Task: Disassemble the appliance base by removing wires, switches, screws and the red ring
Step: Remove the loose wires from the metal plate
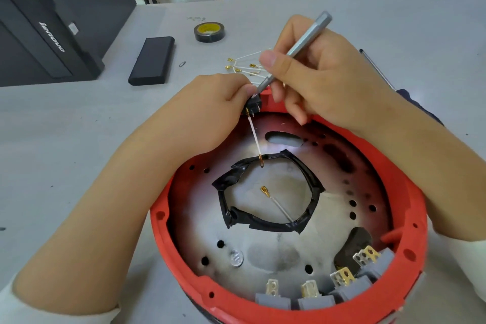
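Leverage is best applied gently at the black switch (253,107) seated in the far rim of the red ring (410,252); the switch is pinched by the left hand (210,110); the grey screwdriver (297,50) is gripped by the right hand (323,73), its tip meeting the switch; a white wire (254,137) runs from the switch toward the ring's centre.

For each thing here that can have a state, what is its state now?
Left hand: pinches the black switch.
Right hand: grips the screwdriver.
White wire: attached to the switch.
Grey switches: seated in the red ring.
Tape roll: lying flat.
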The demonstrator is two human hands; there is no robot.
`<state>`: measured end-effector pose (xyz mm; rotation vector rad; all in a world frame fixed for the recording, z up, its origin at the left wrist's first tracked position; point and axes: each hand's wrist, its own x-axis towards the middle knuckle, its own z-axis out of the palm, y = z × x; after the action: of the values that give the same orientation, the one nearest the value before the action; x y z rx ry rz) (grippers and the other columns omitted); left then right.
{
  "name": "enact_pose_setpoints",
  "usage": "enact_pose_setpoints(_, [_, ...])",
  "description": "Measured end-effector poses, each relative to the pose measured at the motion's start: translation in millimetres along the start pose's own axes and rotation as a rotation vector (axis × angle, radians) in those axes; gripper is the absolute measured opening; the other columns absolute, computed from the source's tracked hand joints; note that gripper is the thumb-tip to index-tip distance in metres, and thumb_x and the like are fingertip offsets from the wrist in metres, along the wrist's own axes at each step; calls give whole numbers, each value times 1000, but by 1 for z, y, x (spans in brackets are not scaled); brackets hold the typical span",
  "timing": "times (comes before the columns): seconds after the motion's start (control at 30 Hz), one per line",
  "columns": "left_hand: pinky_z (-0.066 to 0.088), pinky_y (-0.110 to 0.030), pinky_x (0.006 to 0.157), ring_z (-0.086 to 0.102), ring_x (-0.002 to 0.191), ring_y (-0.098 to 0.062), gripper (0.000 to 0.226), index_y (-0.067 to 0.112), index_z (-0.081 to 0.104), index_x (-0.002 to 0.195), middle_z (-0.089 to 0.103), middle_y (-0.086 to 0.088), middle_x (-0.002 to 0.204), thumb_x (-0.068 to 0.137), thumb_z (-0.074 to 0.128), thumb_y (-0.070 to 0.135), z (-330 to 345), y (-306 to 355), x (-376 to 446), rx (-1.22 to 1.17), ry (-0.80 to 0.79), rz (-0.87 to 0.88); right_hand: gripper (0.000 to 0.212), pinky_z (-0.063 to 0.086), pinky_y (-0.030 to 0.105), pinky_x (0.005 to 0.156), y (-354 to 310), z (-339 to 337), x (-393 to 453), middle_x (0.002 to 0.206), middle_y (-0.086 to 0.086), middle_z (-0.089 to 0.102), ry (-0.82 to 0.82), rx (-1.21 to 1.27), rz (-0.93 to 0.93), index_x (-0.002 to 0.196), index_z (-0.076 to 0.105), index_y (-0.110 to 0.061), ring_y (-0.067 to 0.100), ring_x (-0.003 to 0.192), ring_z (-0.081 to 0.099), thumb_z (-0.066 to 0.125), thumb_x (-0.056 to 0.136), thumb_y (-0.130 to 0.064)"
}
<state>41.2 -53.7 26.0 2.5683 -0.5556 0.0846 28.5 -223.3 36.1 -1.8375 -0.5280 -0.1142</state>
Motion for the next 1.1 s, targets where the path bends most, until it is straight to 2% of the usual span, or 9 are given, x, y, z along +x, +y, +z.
enact_pose_setpoints(0.1, [31,-17,53,42,59,-8,34,15,52,78,45,5,61,101,35,34,0,0,0,-6,-13,3,9,33,12,39,-7,-1,-2,71,5,68,-32,-18,-68,91,50,-21,28,36,52,47,100,-22])
enact_pose_setpoints(0.2, [35,-21,60,48,71,-16,34,14,59,89,56,3,73,101,34,33,-1,1,0,-20,-20,1,16,34,10,42,-16,-2,-7,70,8,68,-91,-80,-43,99,57,-15,29,38,54,41,102,-16])
enact_pose_setpoints(0.3, [38,-29,71,54,88,-20,33,14,63,98,64,-2,93,101,34,30,-2,3,-1,-24,-38,5,9,41,20,42,-28,1,-16,68,-1,68,-234,-267,57,91,61,-19,23,42,58,54,96,-16])
enact_pose_setpoints(0.43, [36,-30,76,53,96,-23,34,9,62,100,64,-6,101,101,34,29,-2,4,0,-10,-29,20,28,37,9,40,-38,9,-31,49,-24,58,-390,-581,152,74,47,-30,0,34,50,74,79,-24])
enact_pose_setpoints(0.53, [32,-30,71,50,91,-23,35,8,60,95,60,-6,95,102,34,29,-1,3,1,-6,-27,25,40,48,25,49,-25,28,-45,56,-11,58,-379,-890,182,71,38,-34,-1,47,55,77,67,-32])
enact_pose_setpoints(0.6, [30,-30,68,48,86,-22,35,8,59,93,56,-4,90,102,34,30,-1,2,1,-1,-30,17,44,54,37,61,-7,39,-52,63,-10,54,-340,-929,209,68,34,-36,6,58,55,77,60,-31])
enact_pose_setpoints(0.77, [28,-29,67,46,83,-20,31,14,51,82,51,-1,83,102,33,31,-1,2,1,-4,-28,15,38,54,39,56,8,41,-52,57,-12,44,-355,-1043,208,70,30,-38,3,51,44,57,46,-45])
enact_pose_setpoints(1.0, [36,-31,78,50,93,-23,35,8,60,99,59,-7,97,102,33,30,-1,2,1,-18,-33,12,36,55,40,68,-5,48,-51,75,-8,50,-431,-1109,294,97,46,-25,16,67,54,66,68,-33])
enact_pose_setpoints(1.1, [36,-31,77,50,94,-24,35,8,59,97,59,-7,97,102,33,30,-1,2,1,-23,-32,14,31,49,34,62,-18,49,-50,77,-4,52,-492,-1043,332,97,45,-21,16,69,53,65,74,-25])
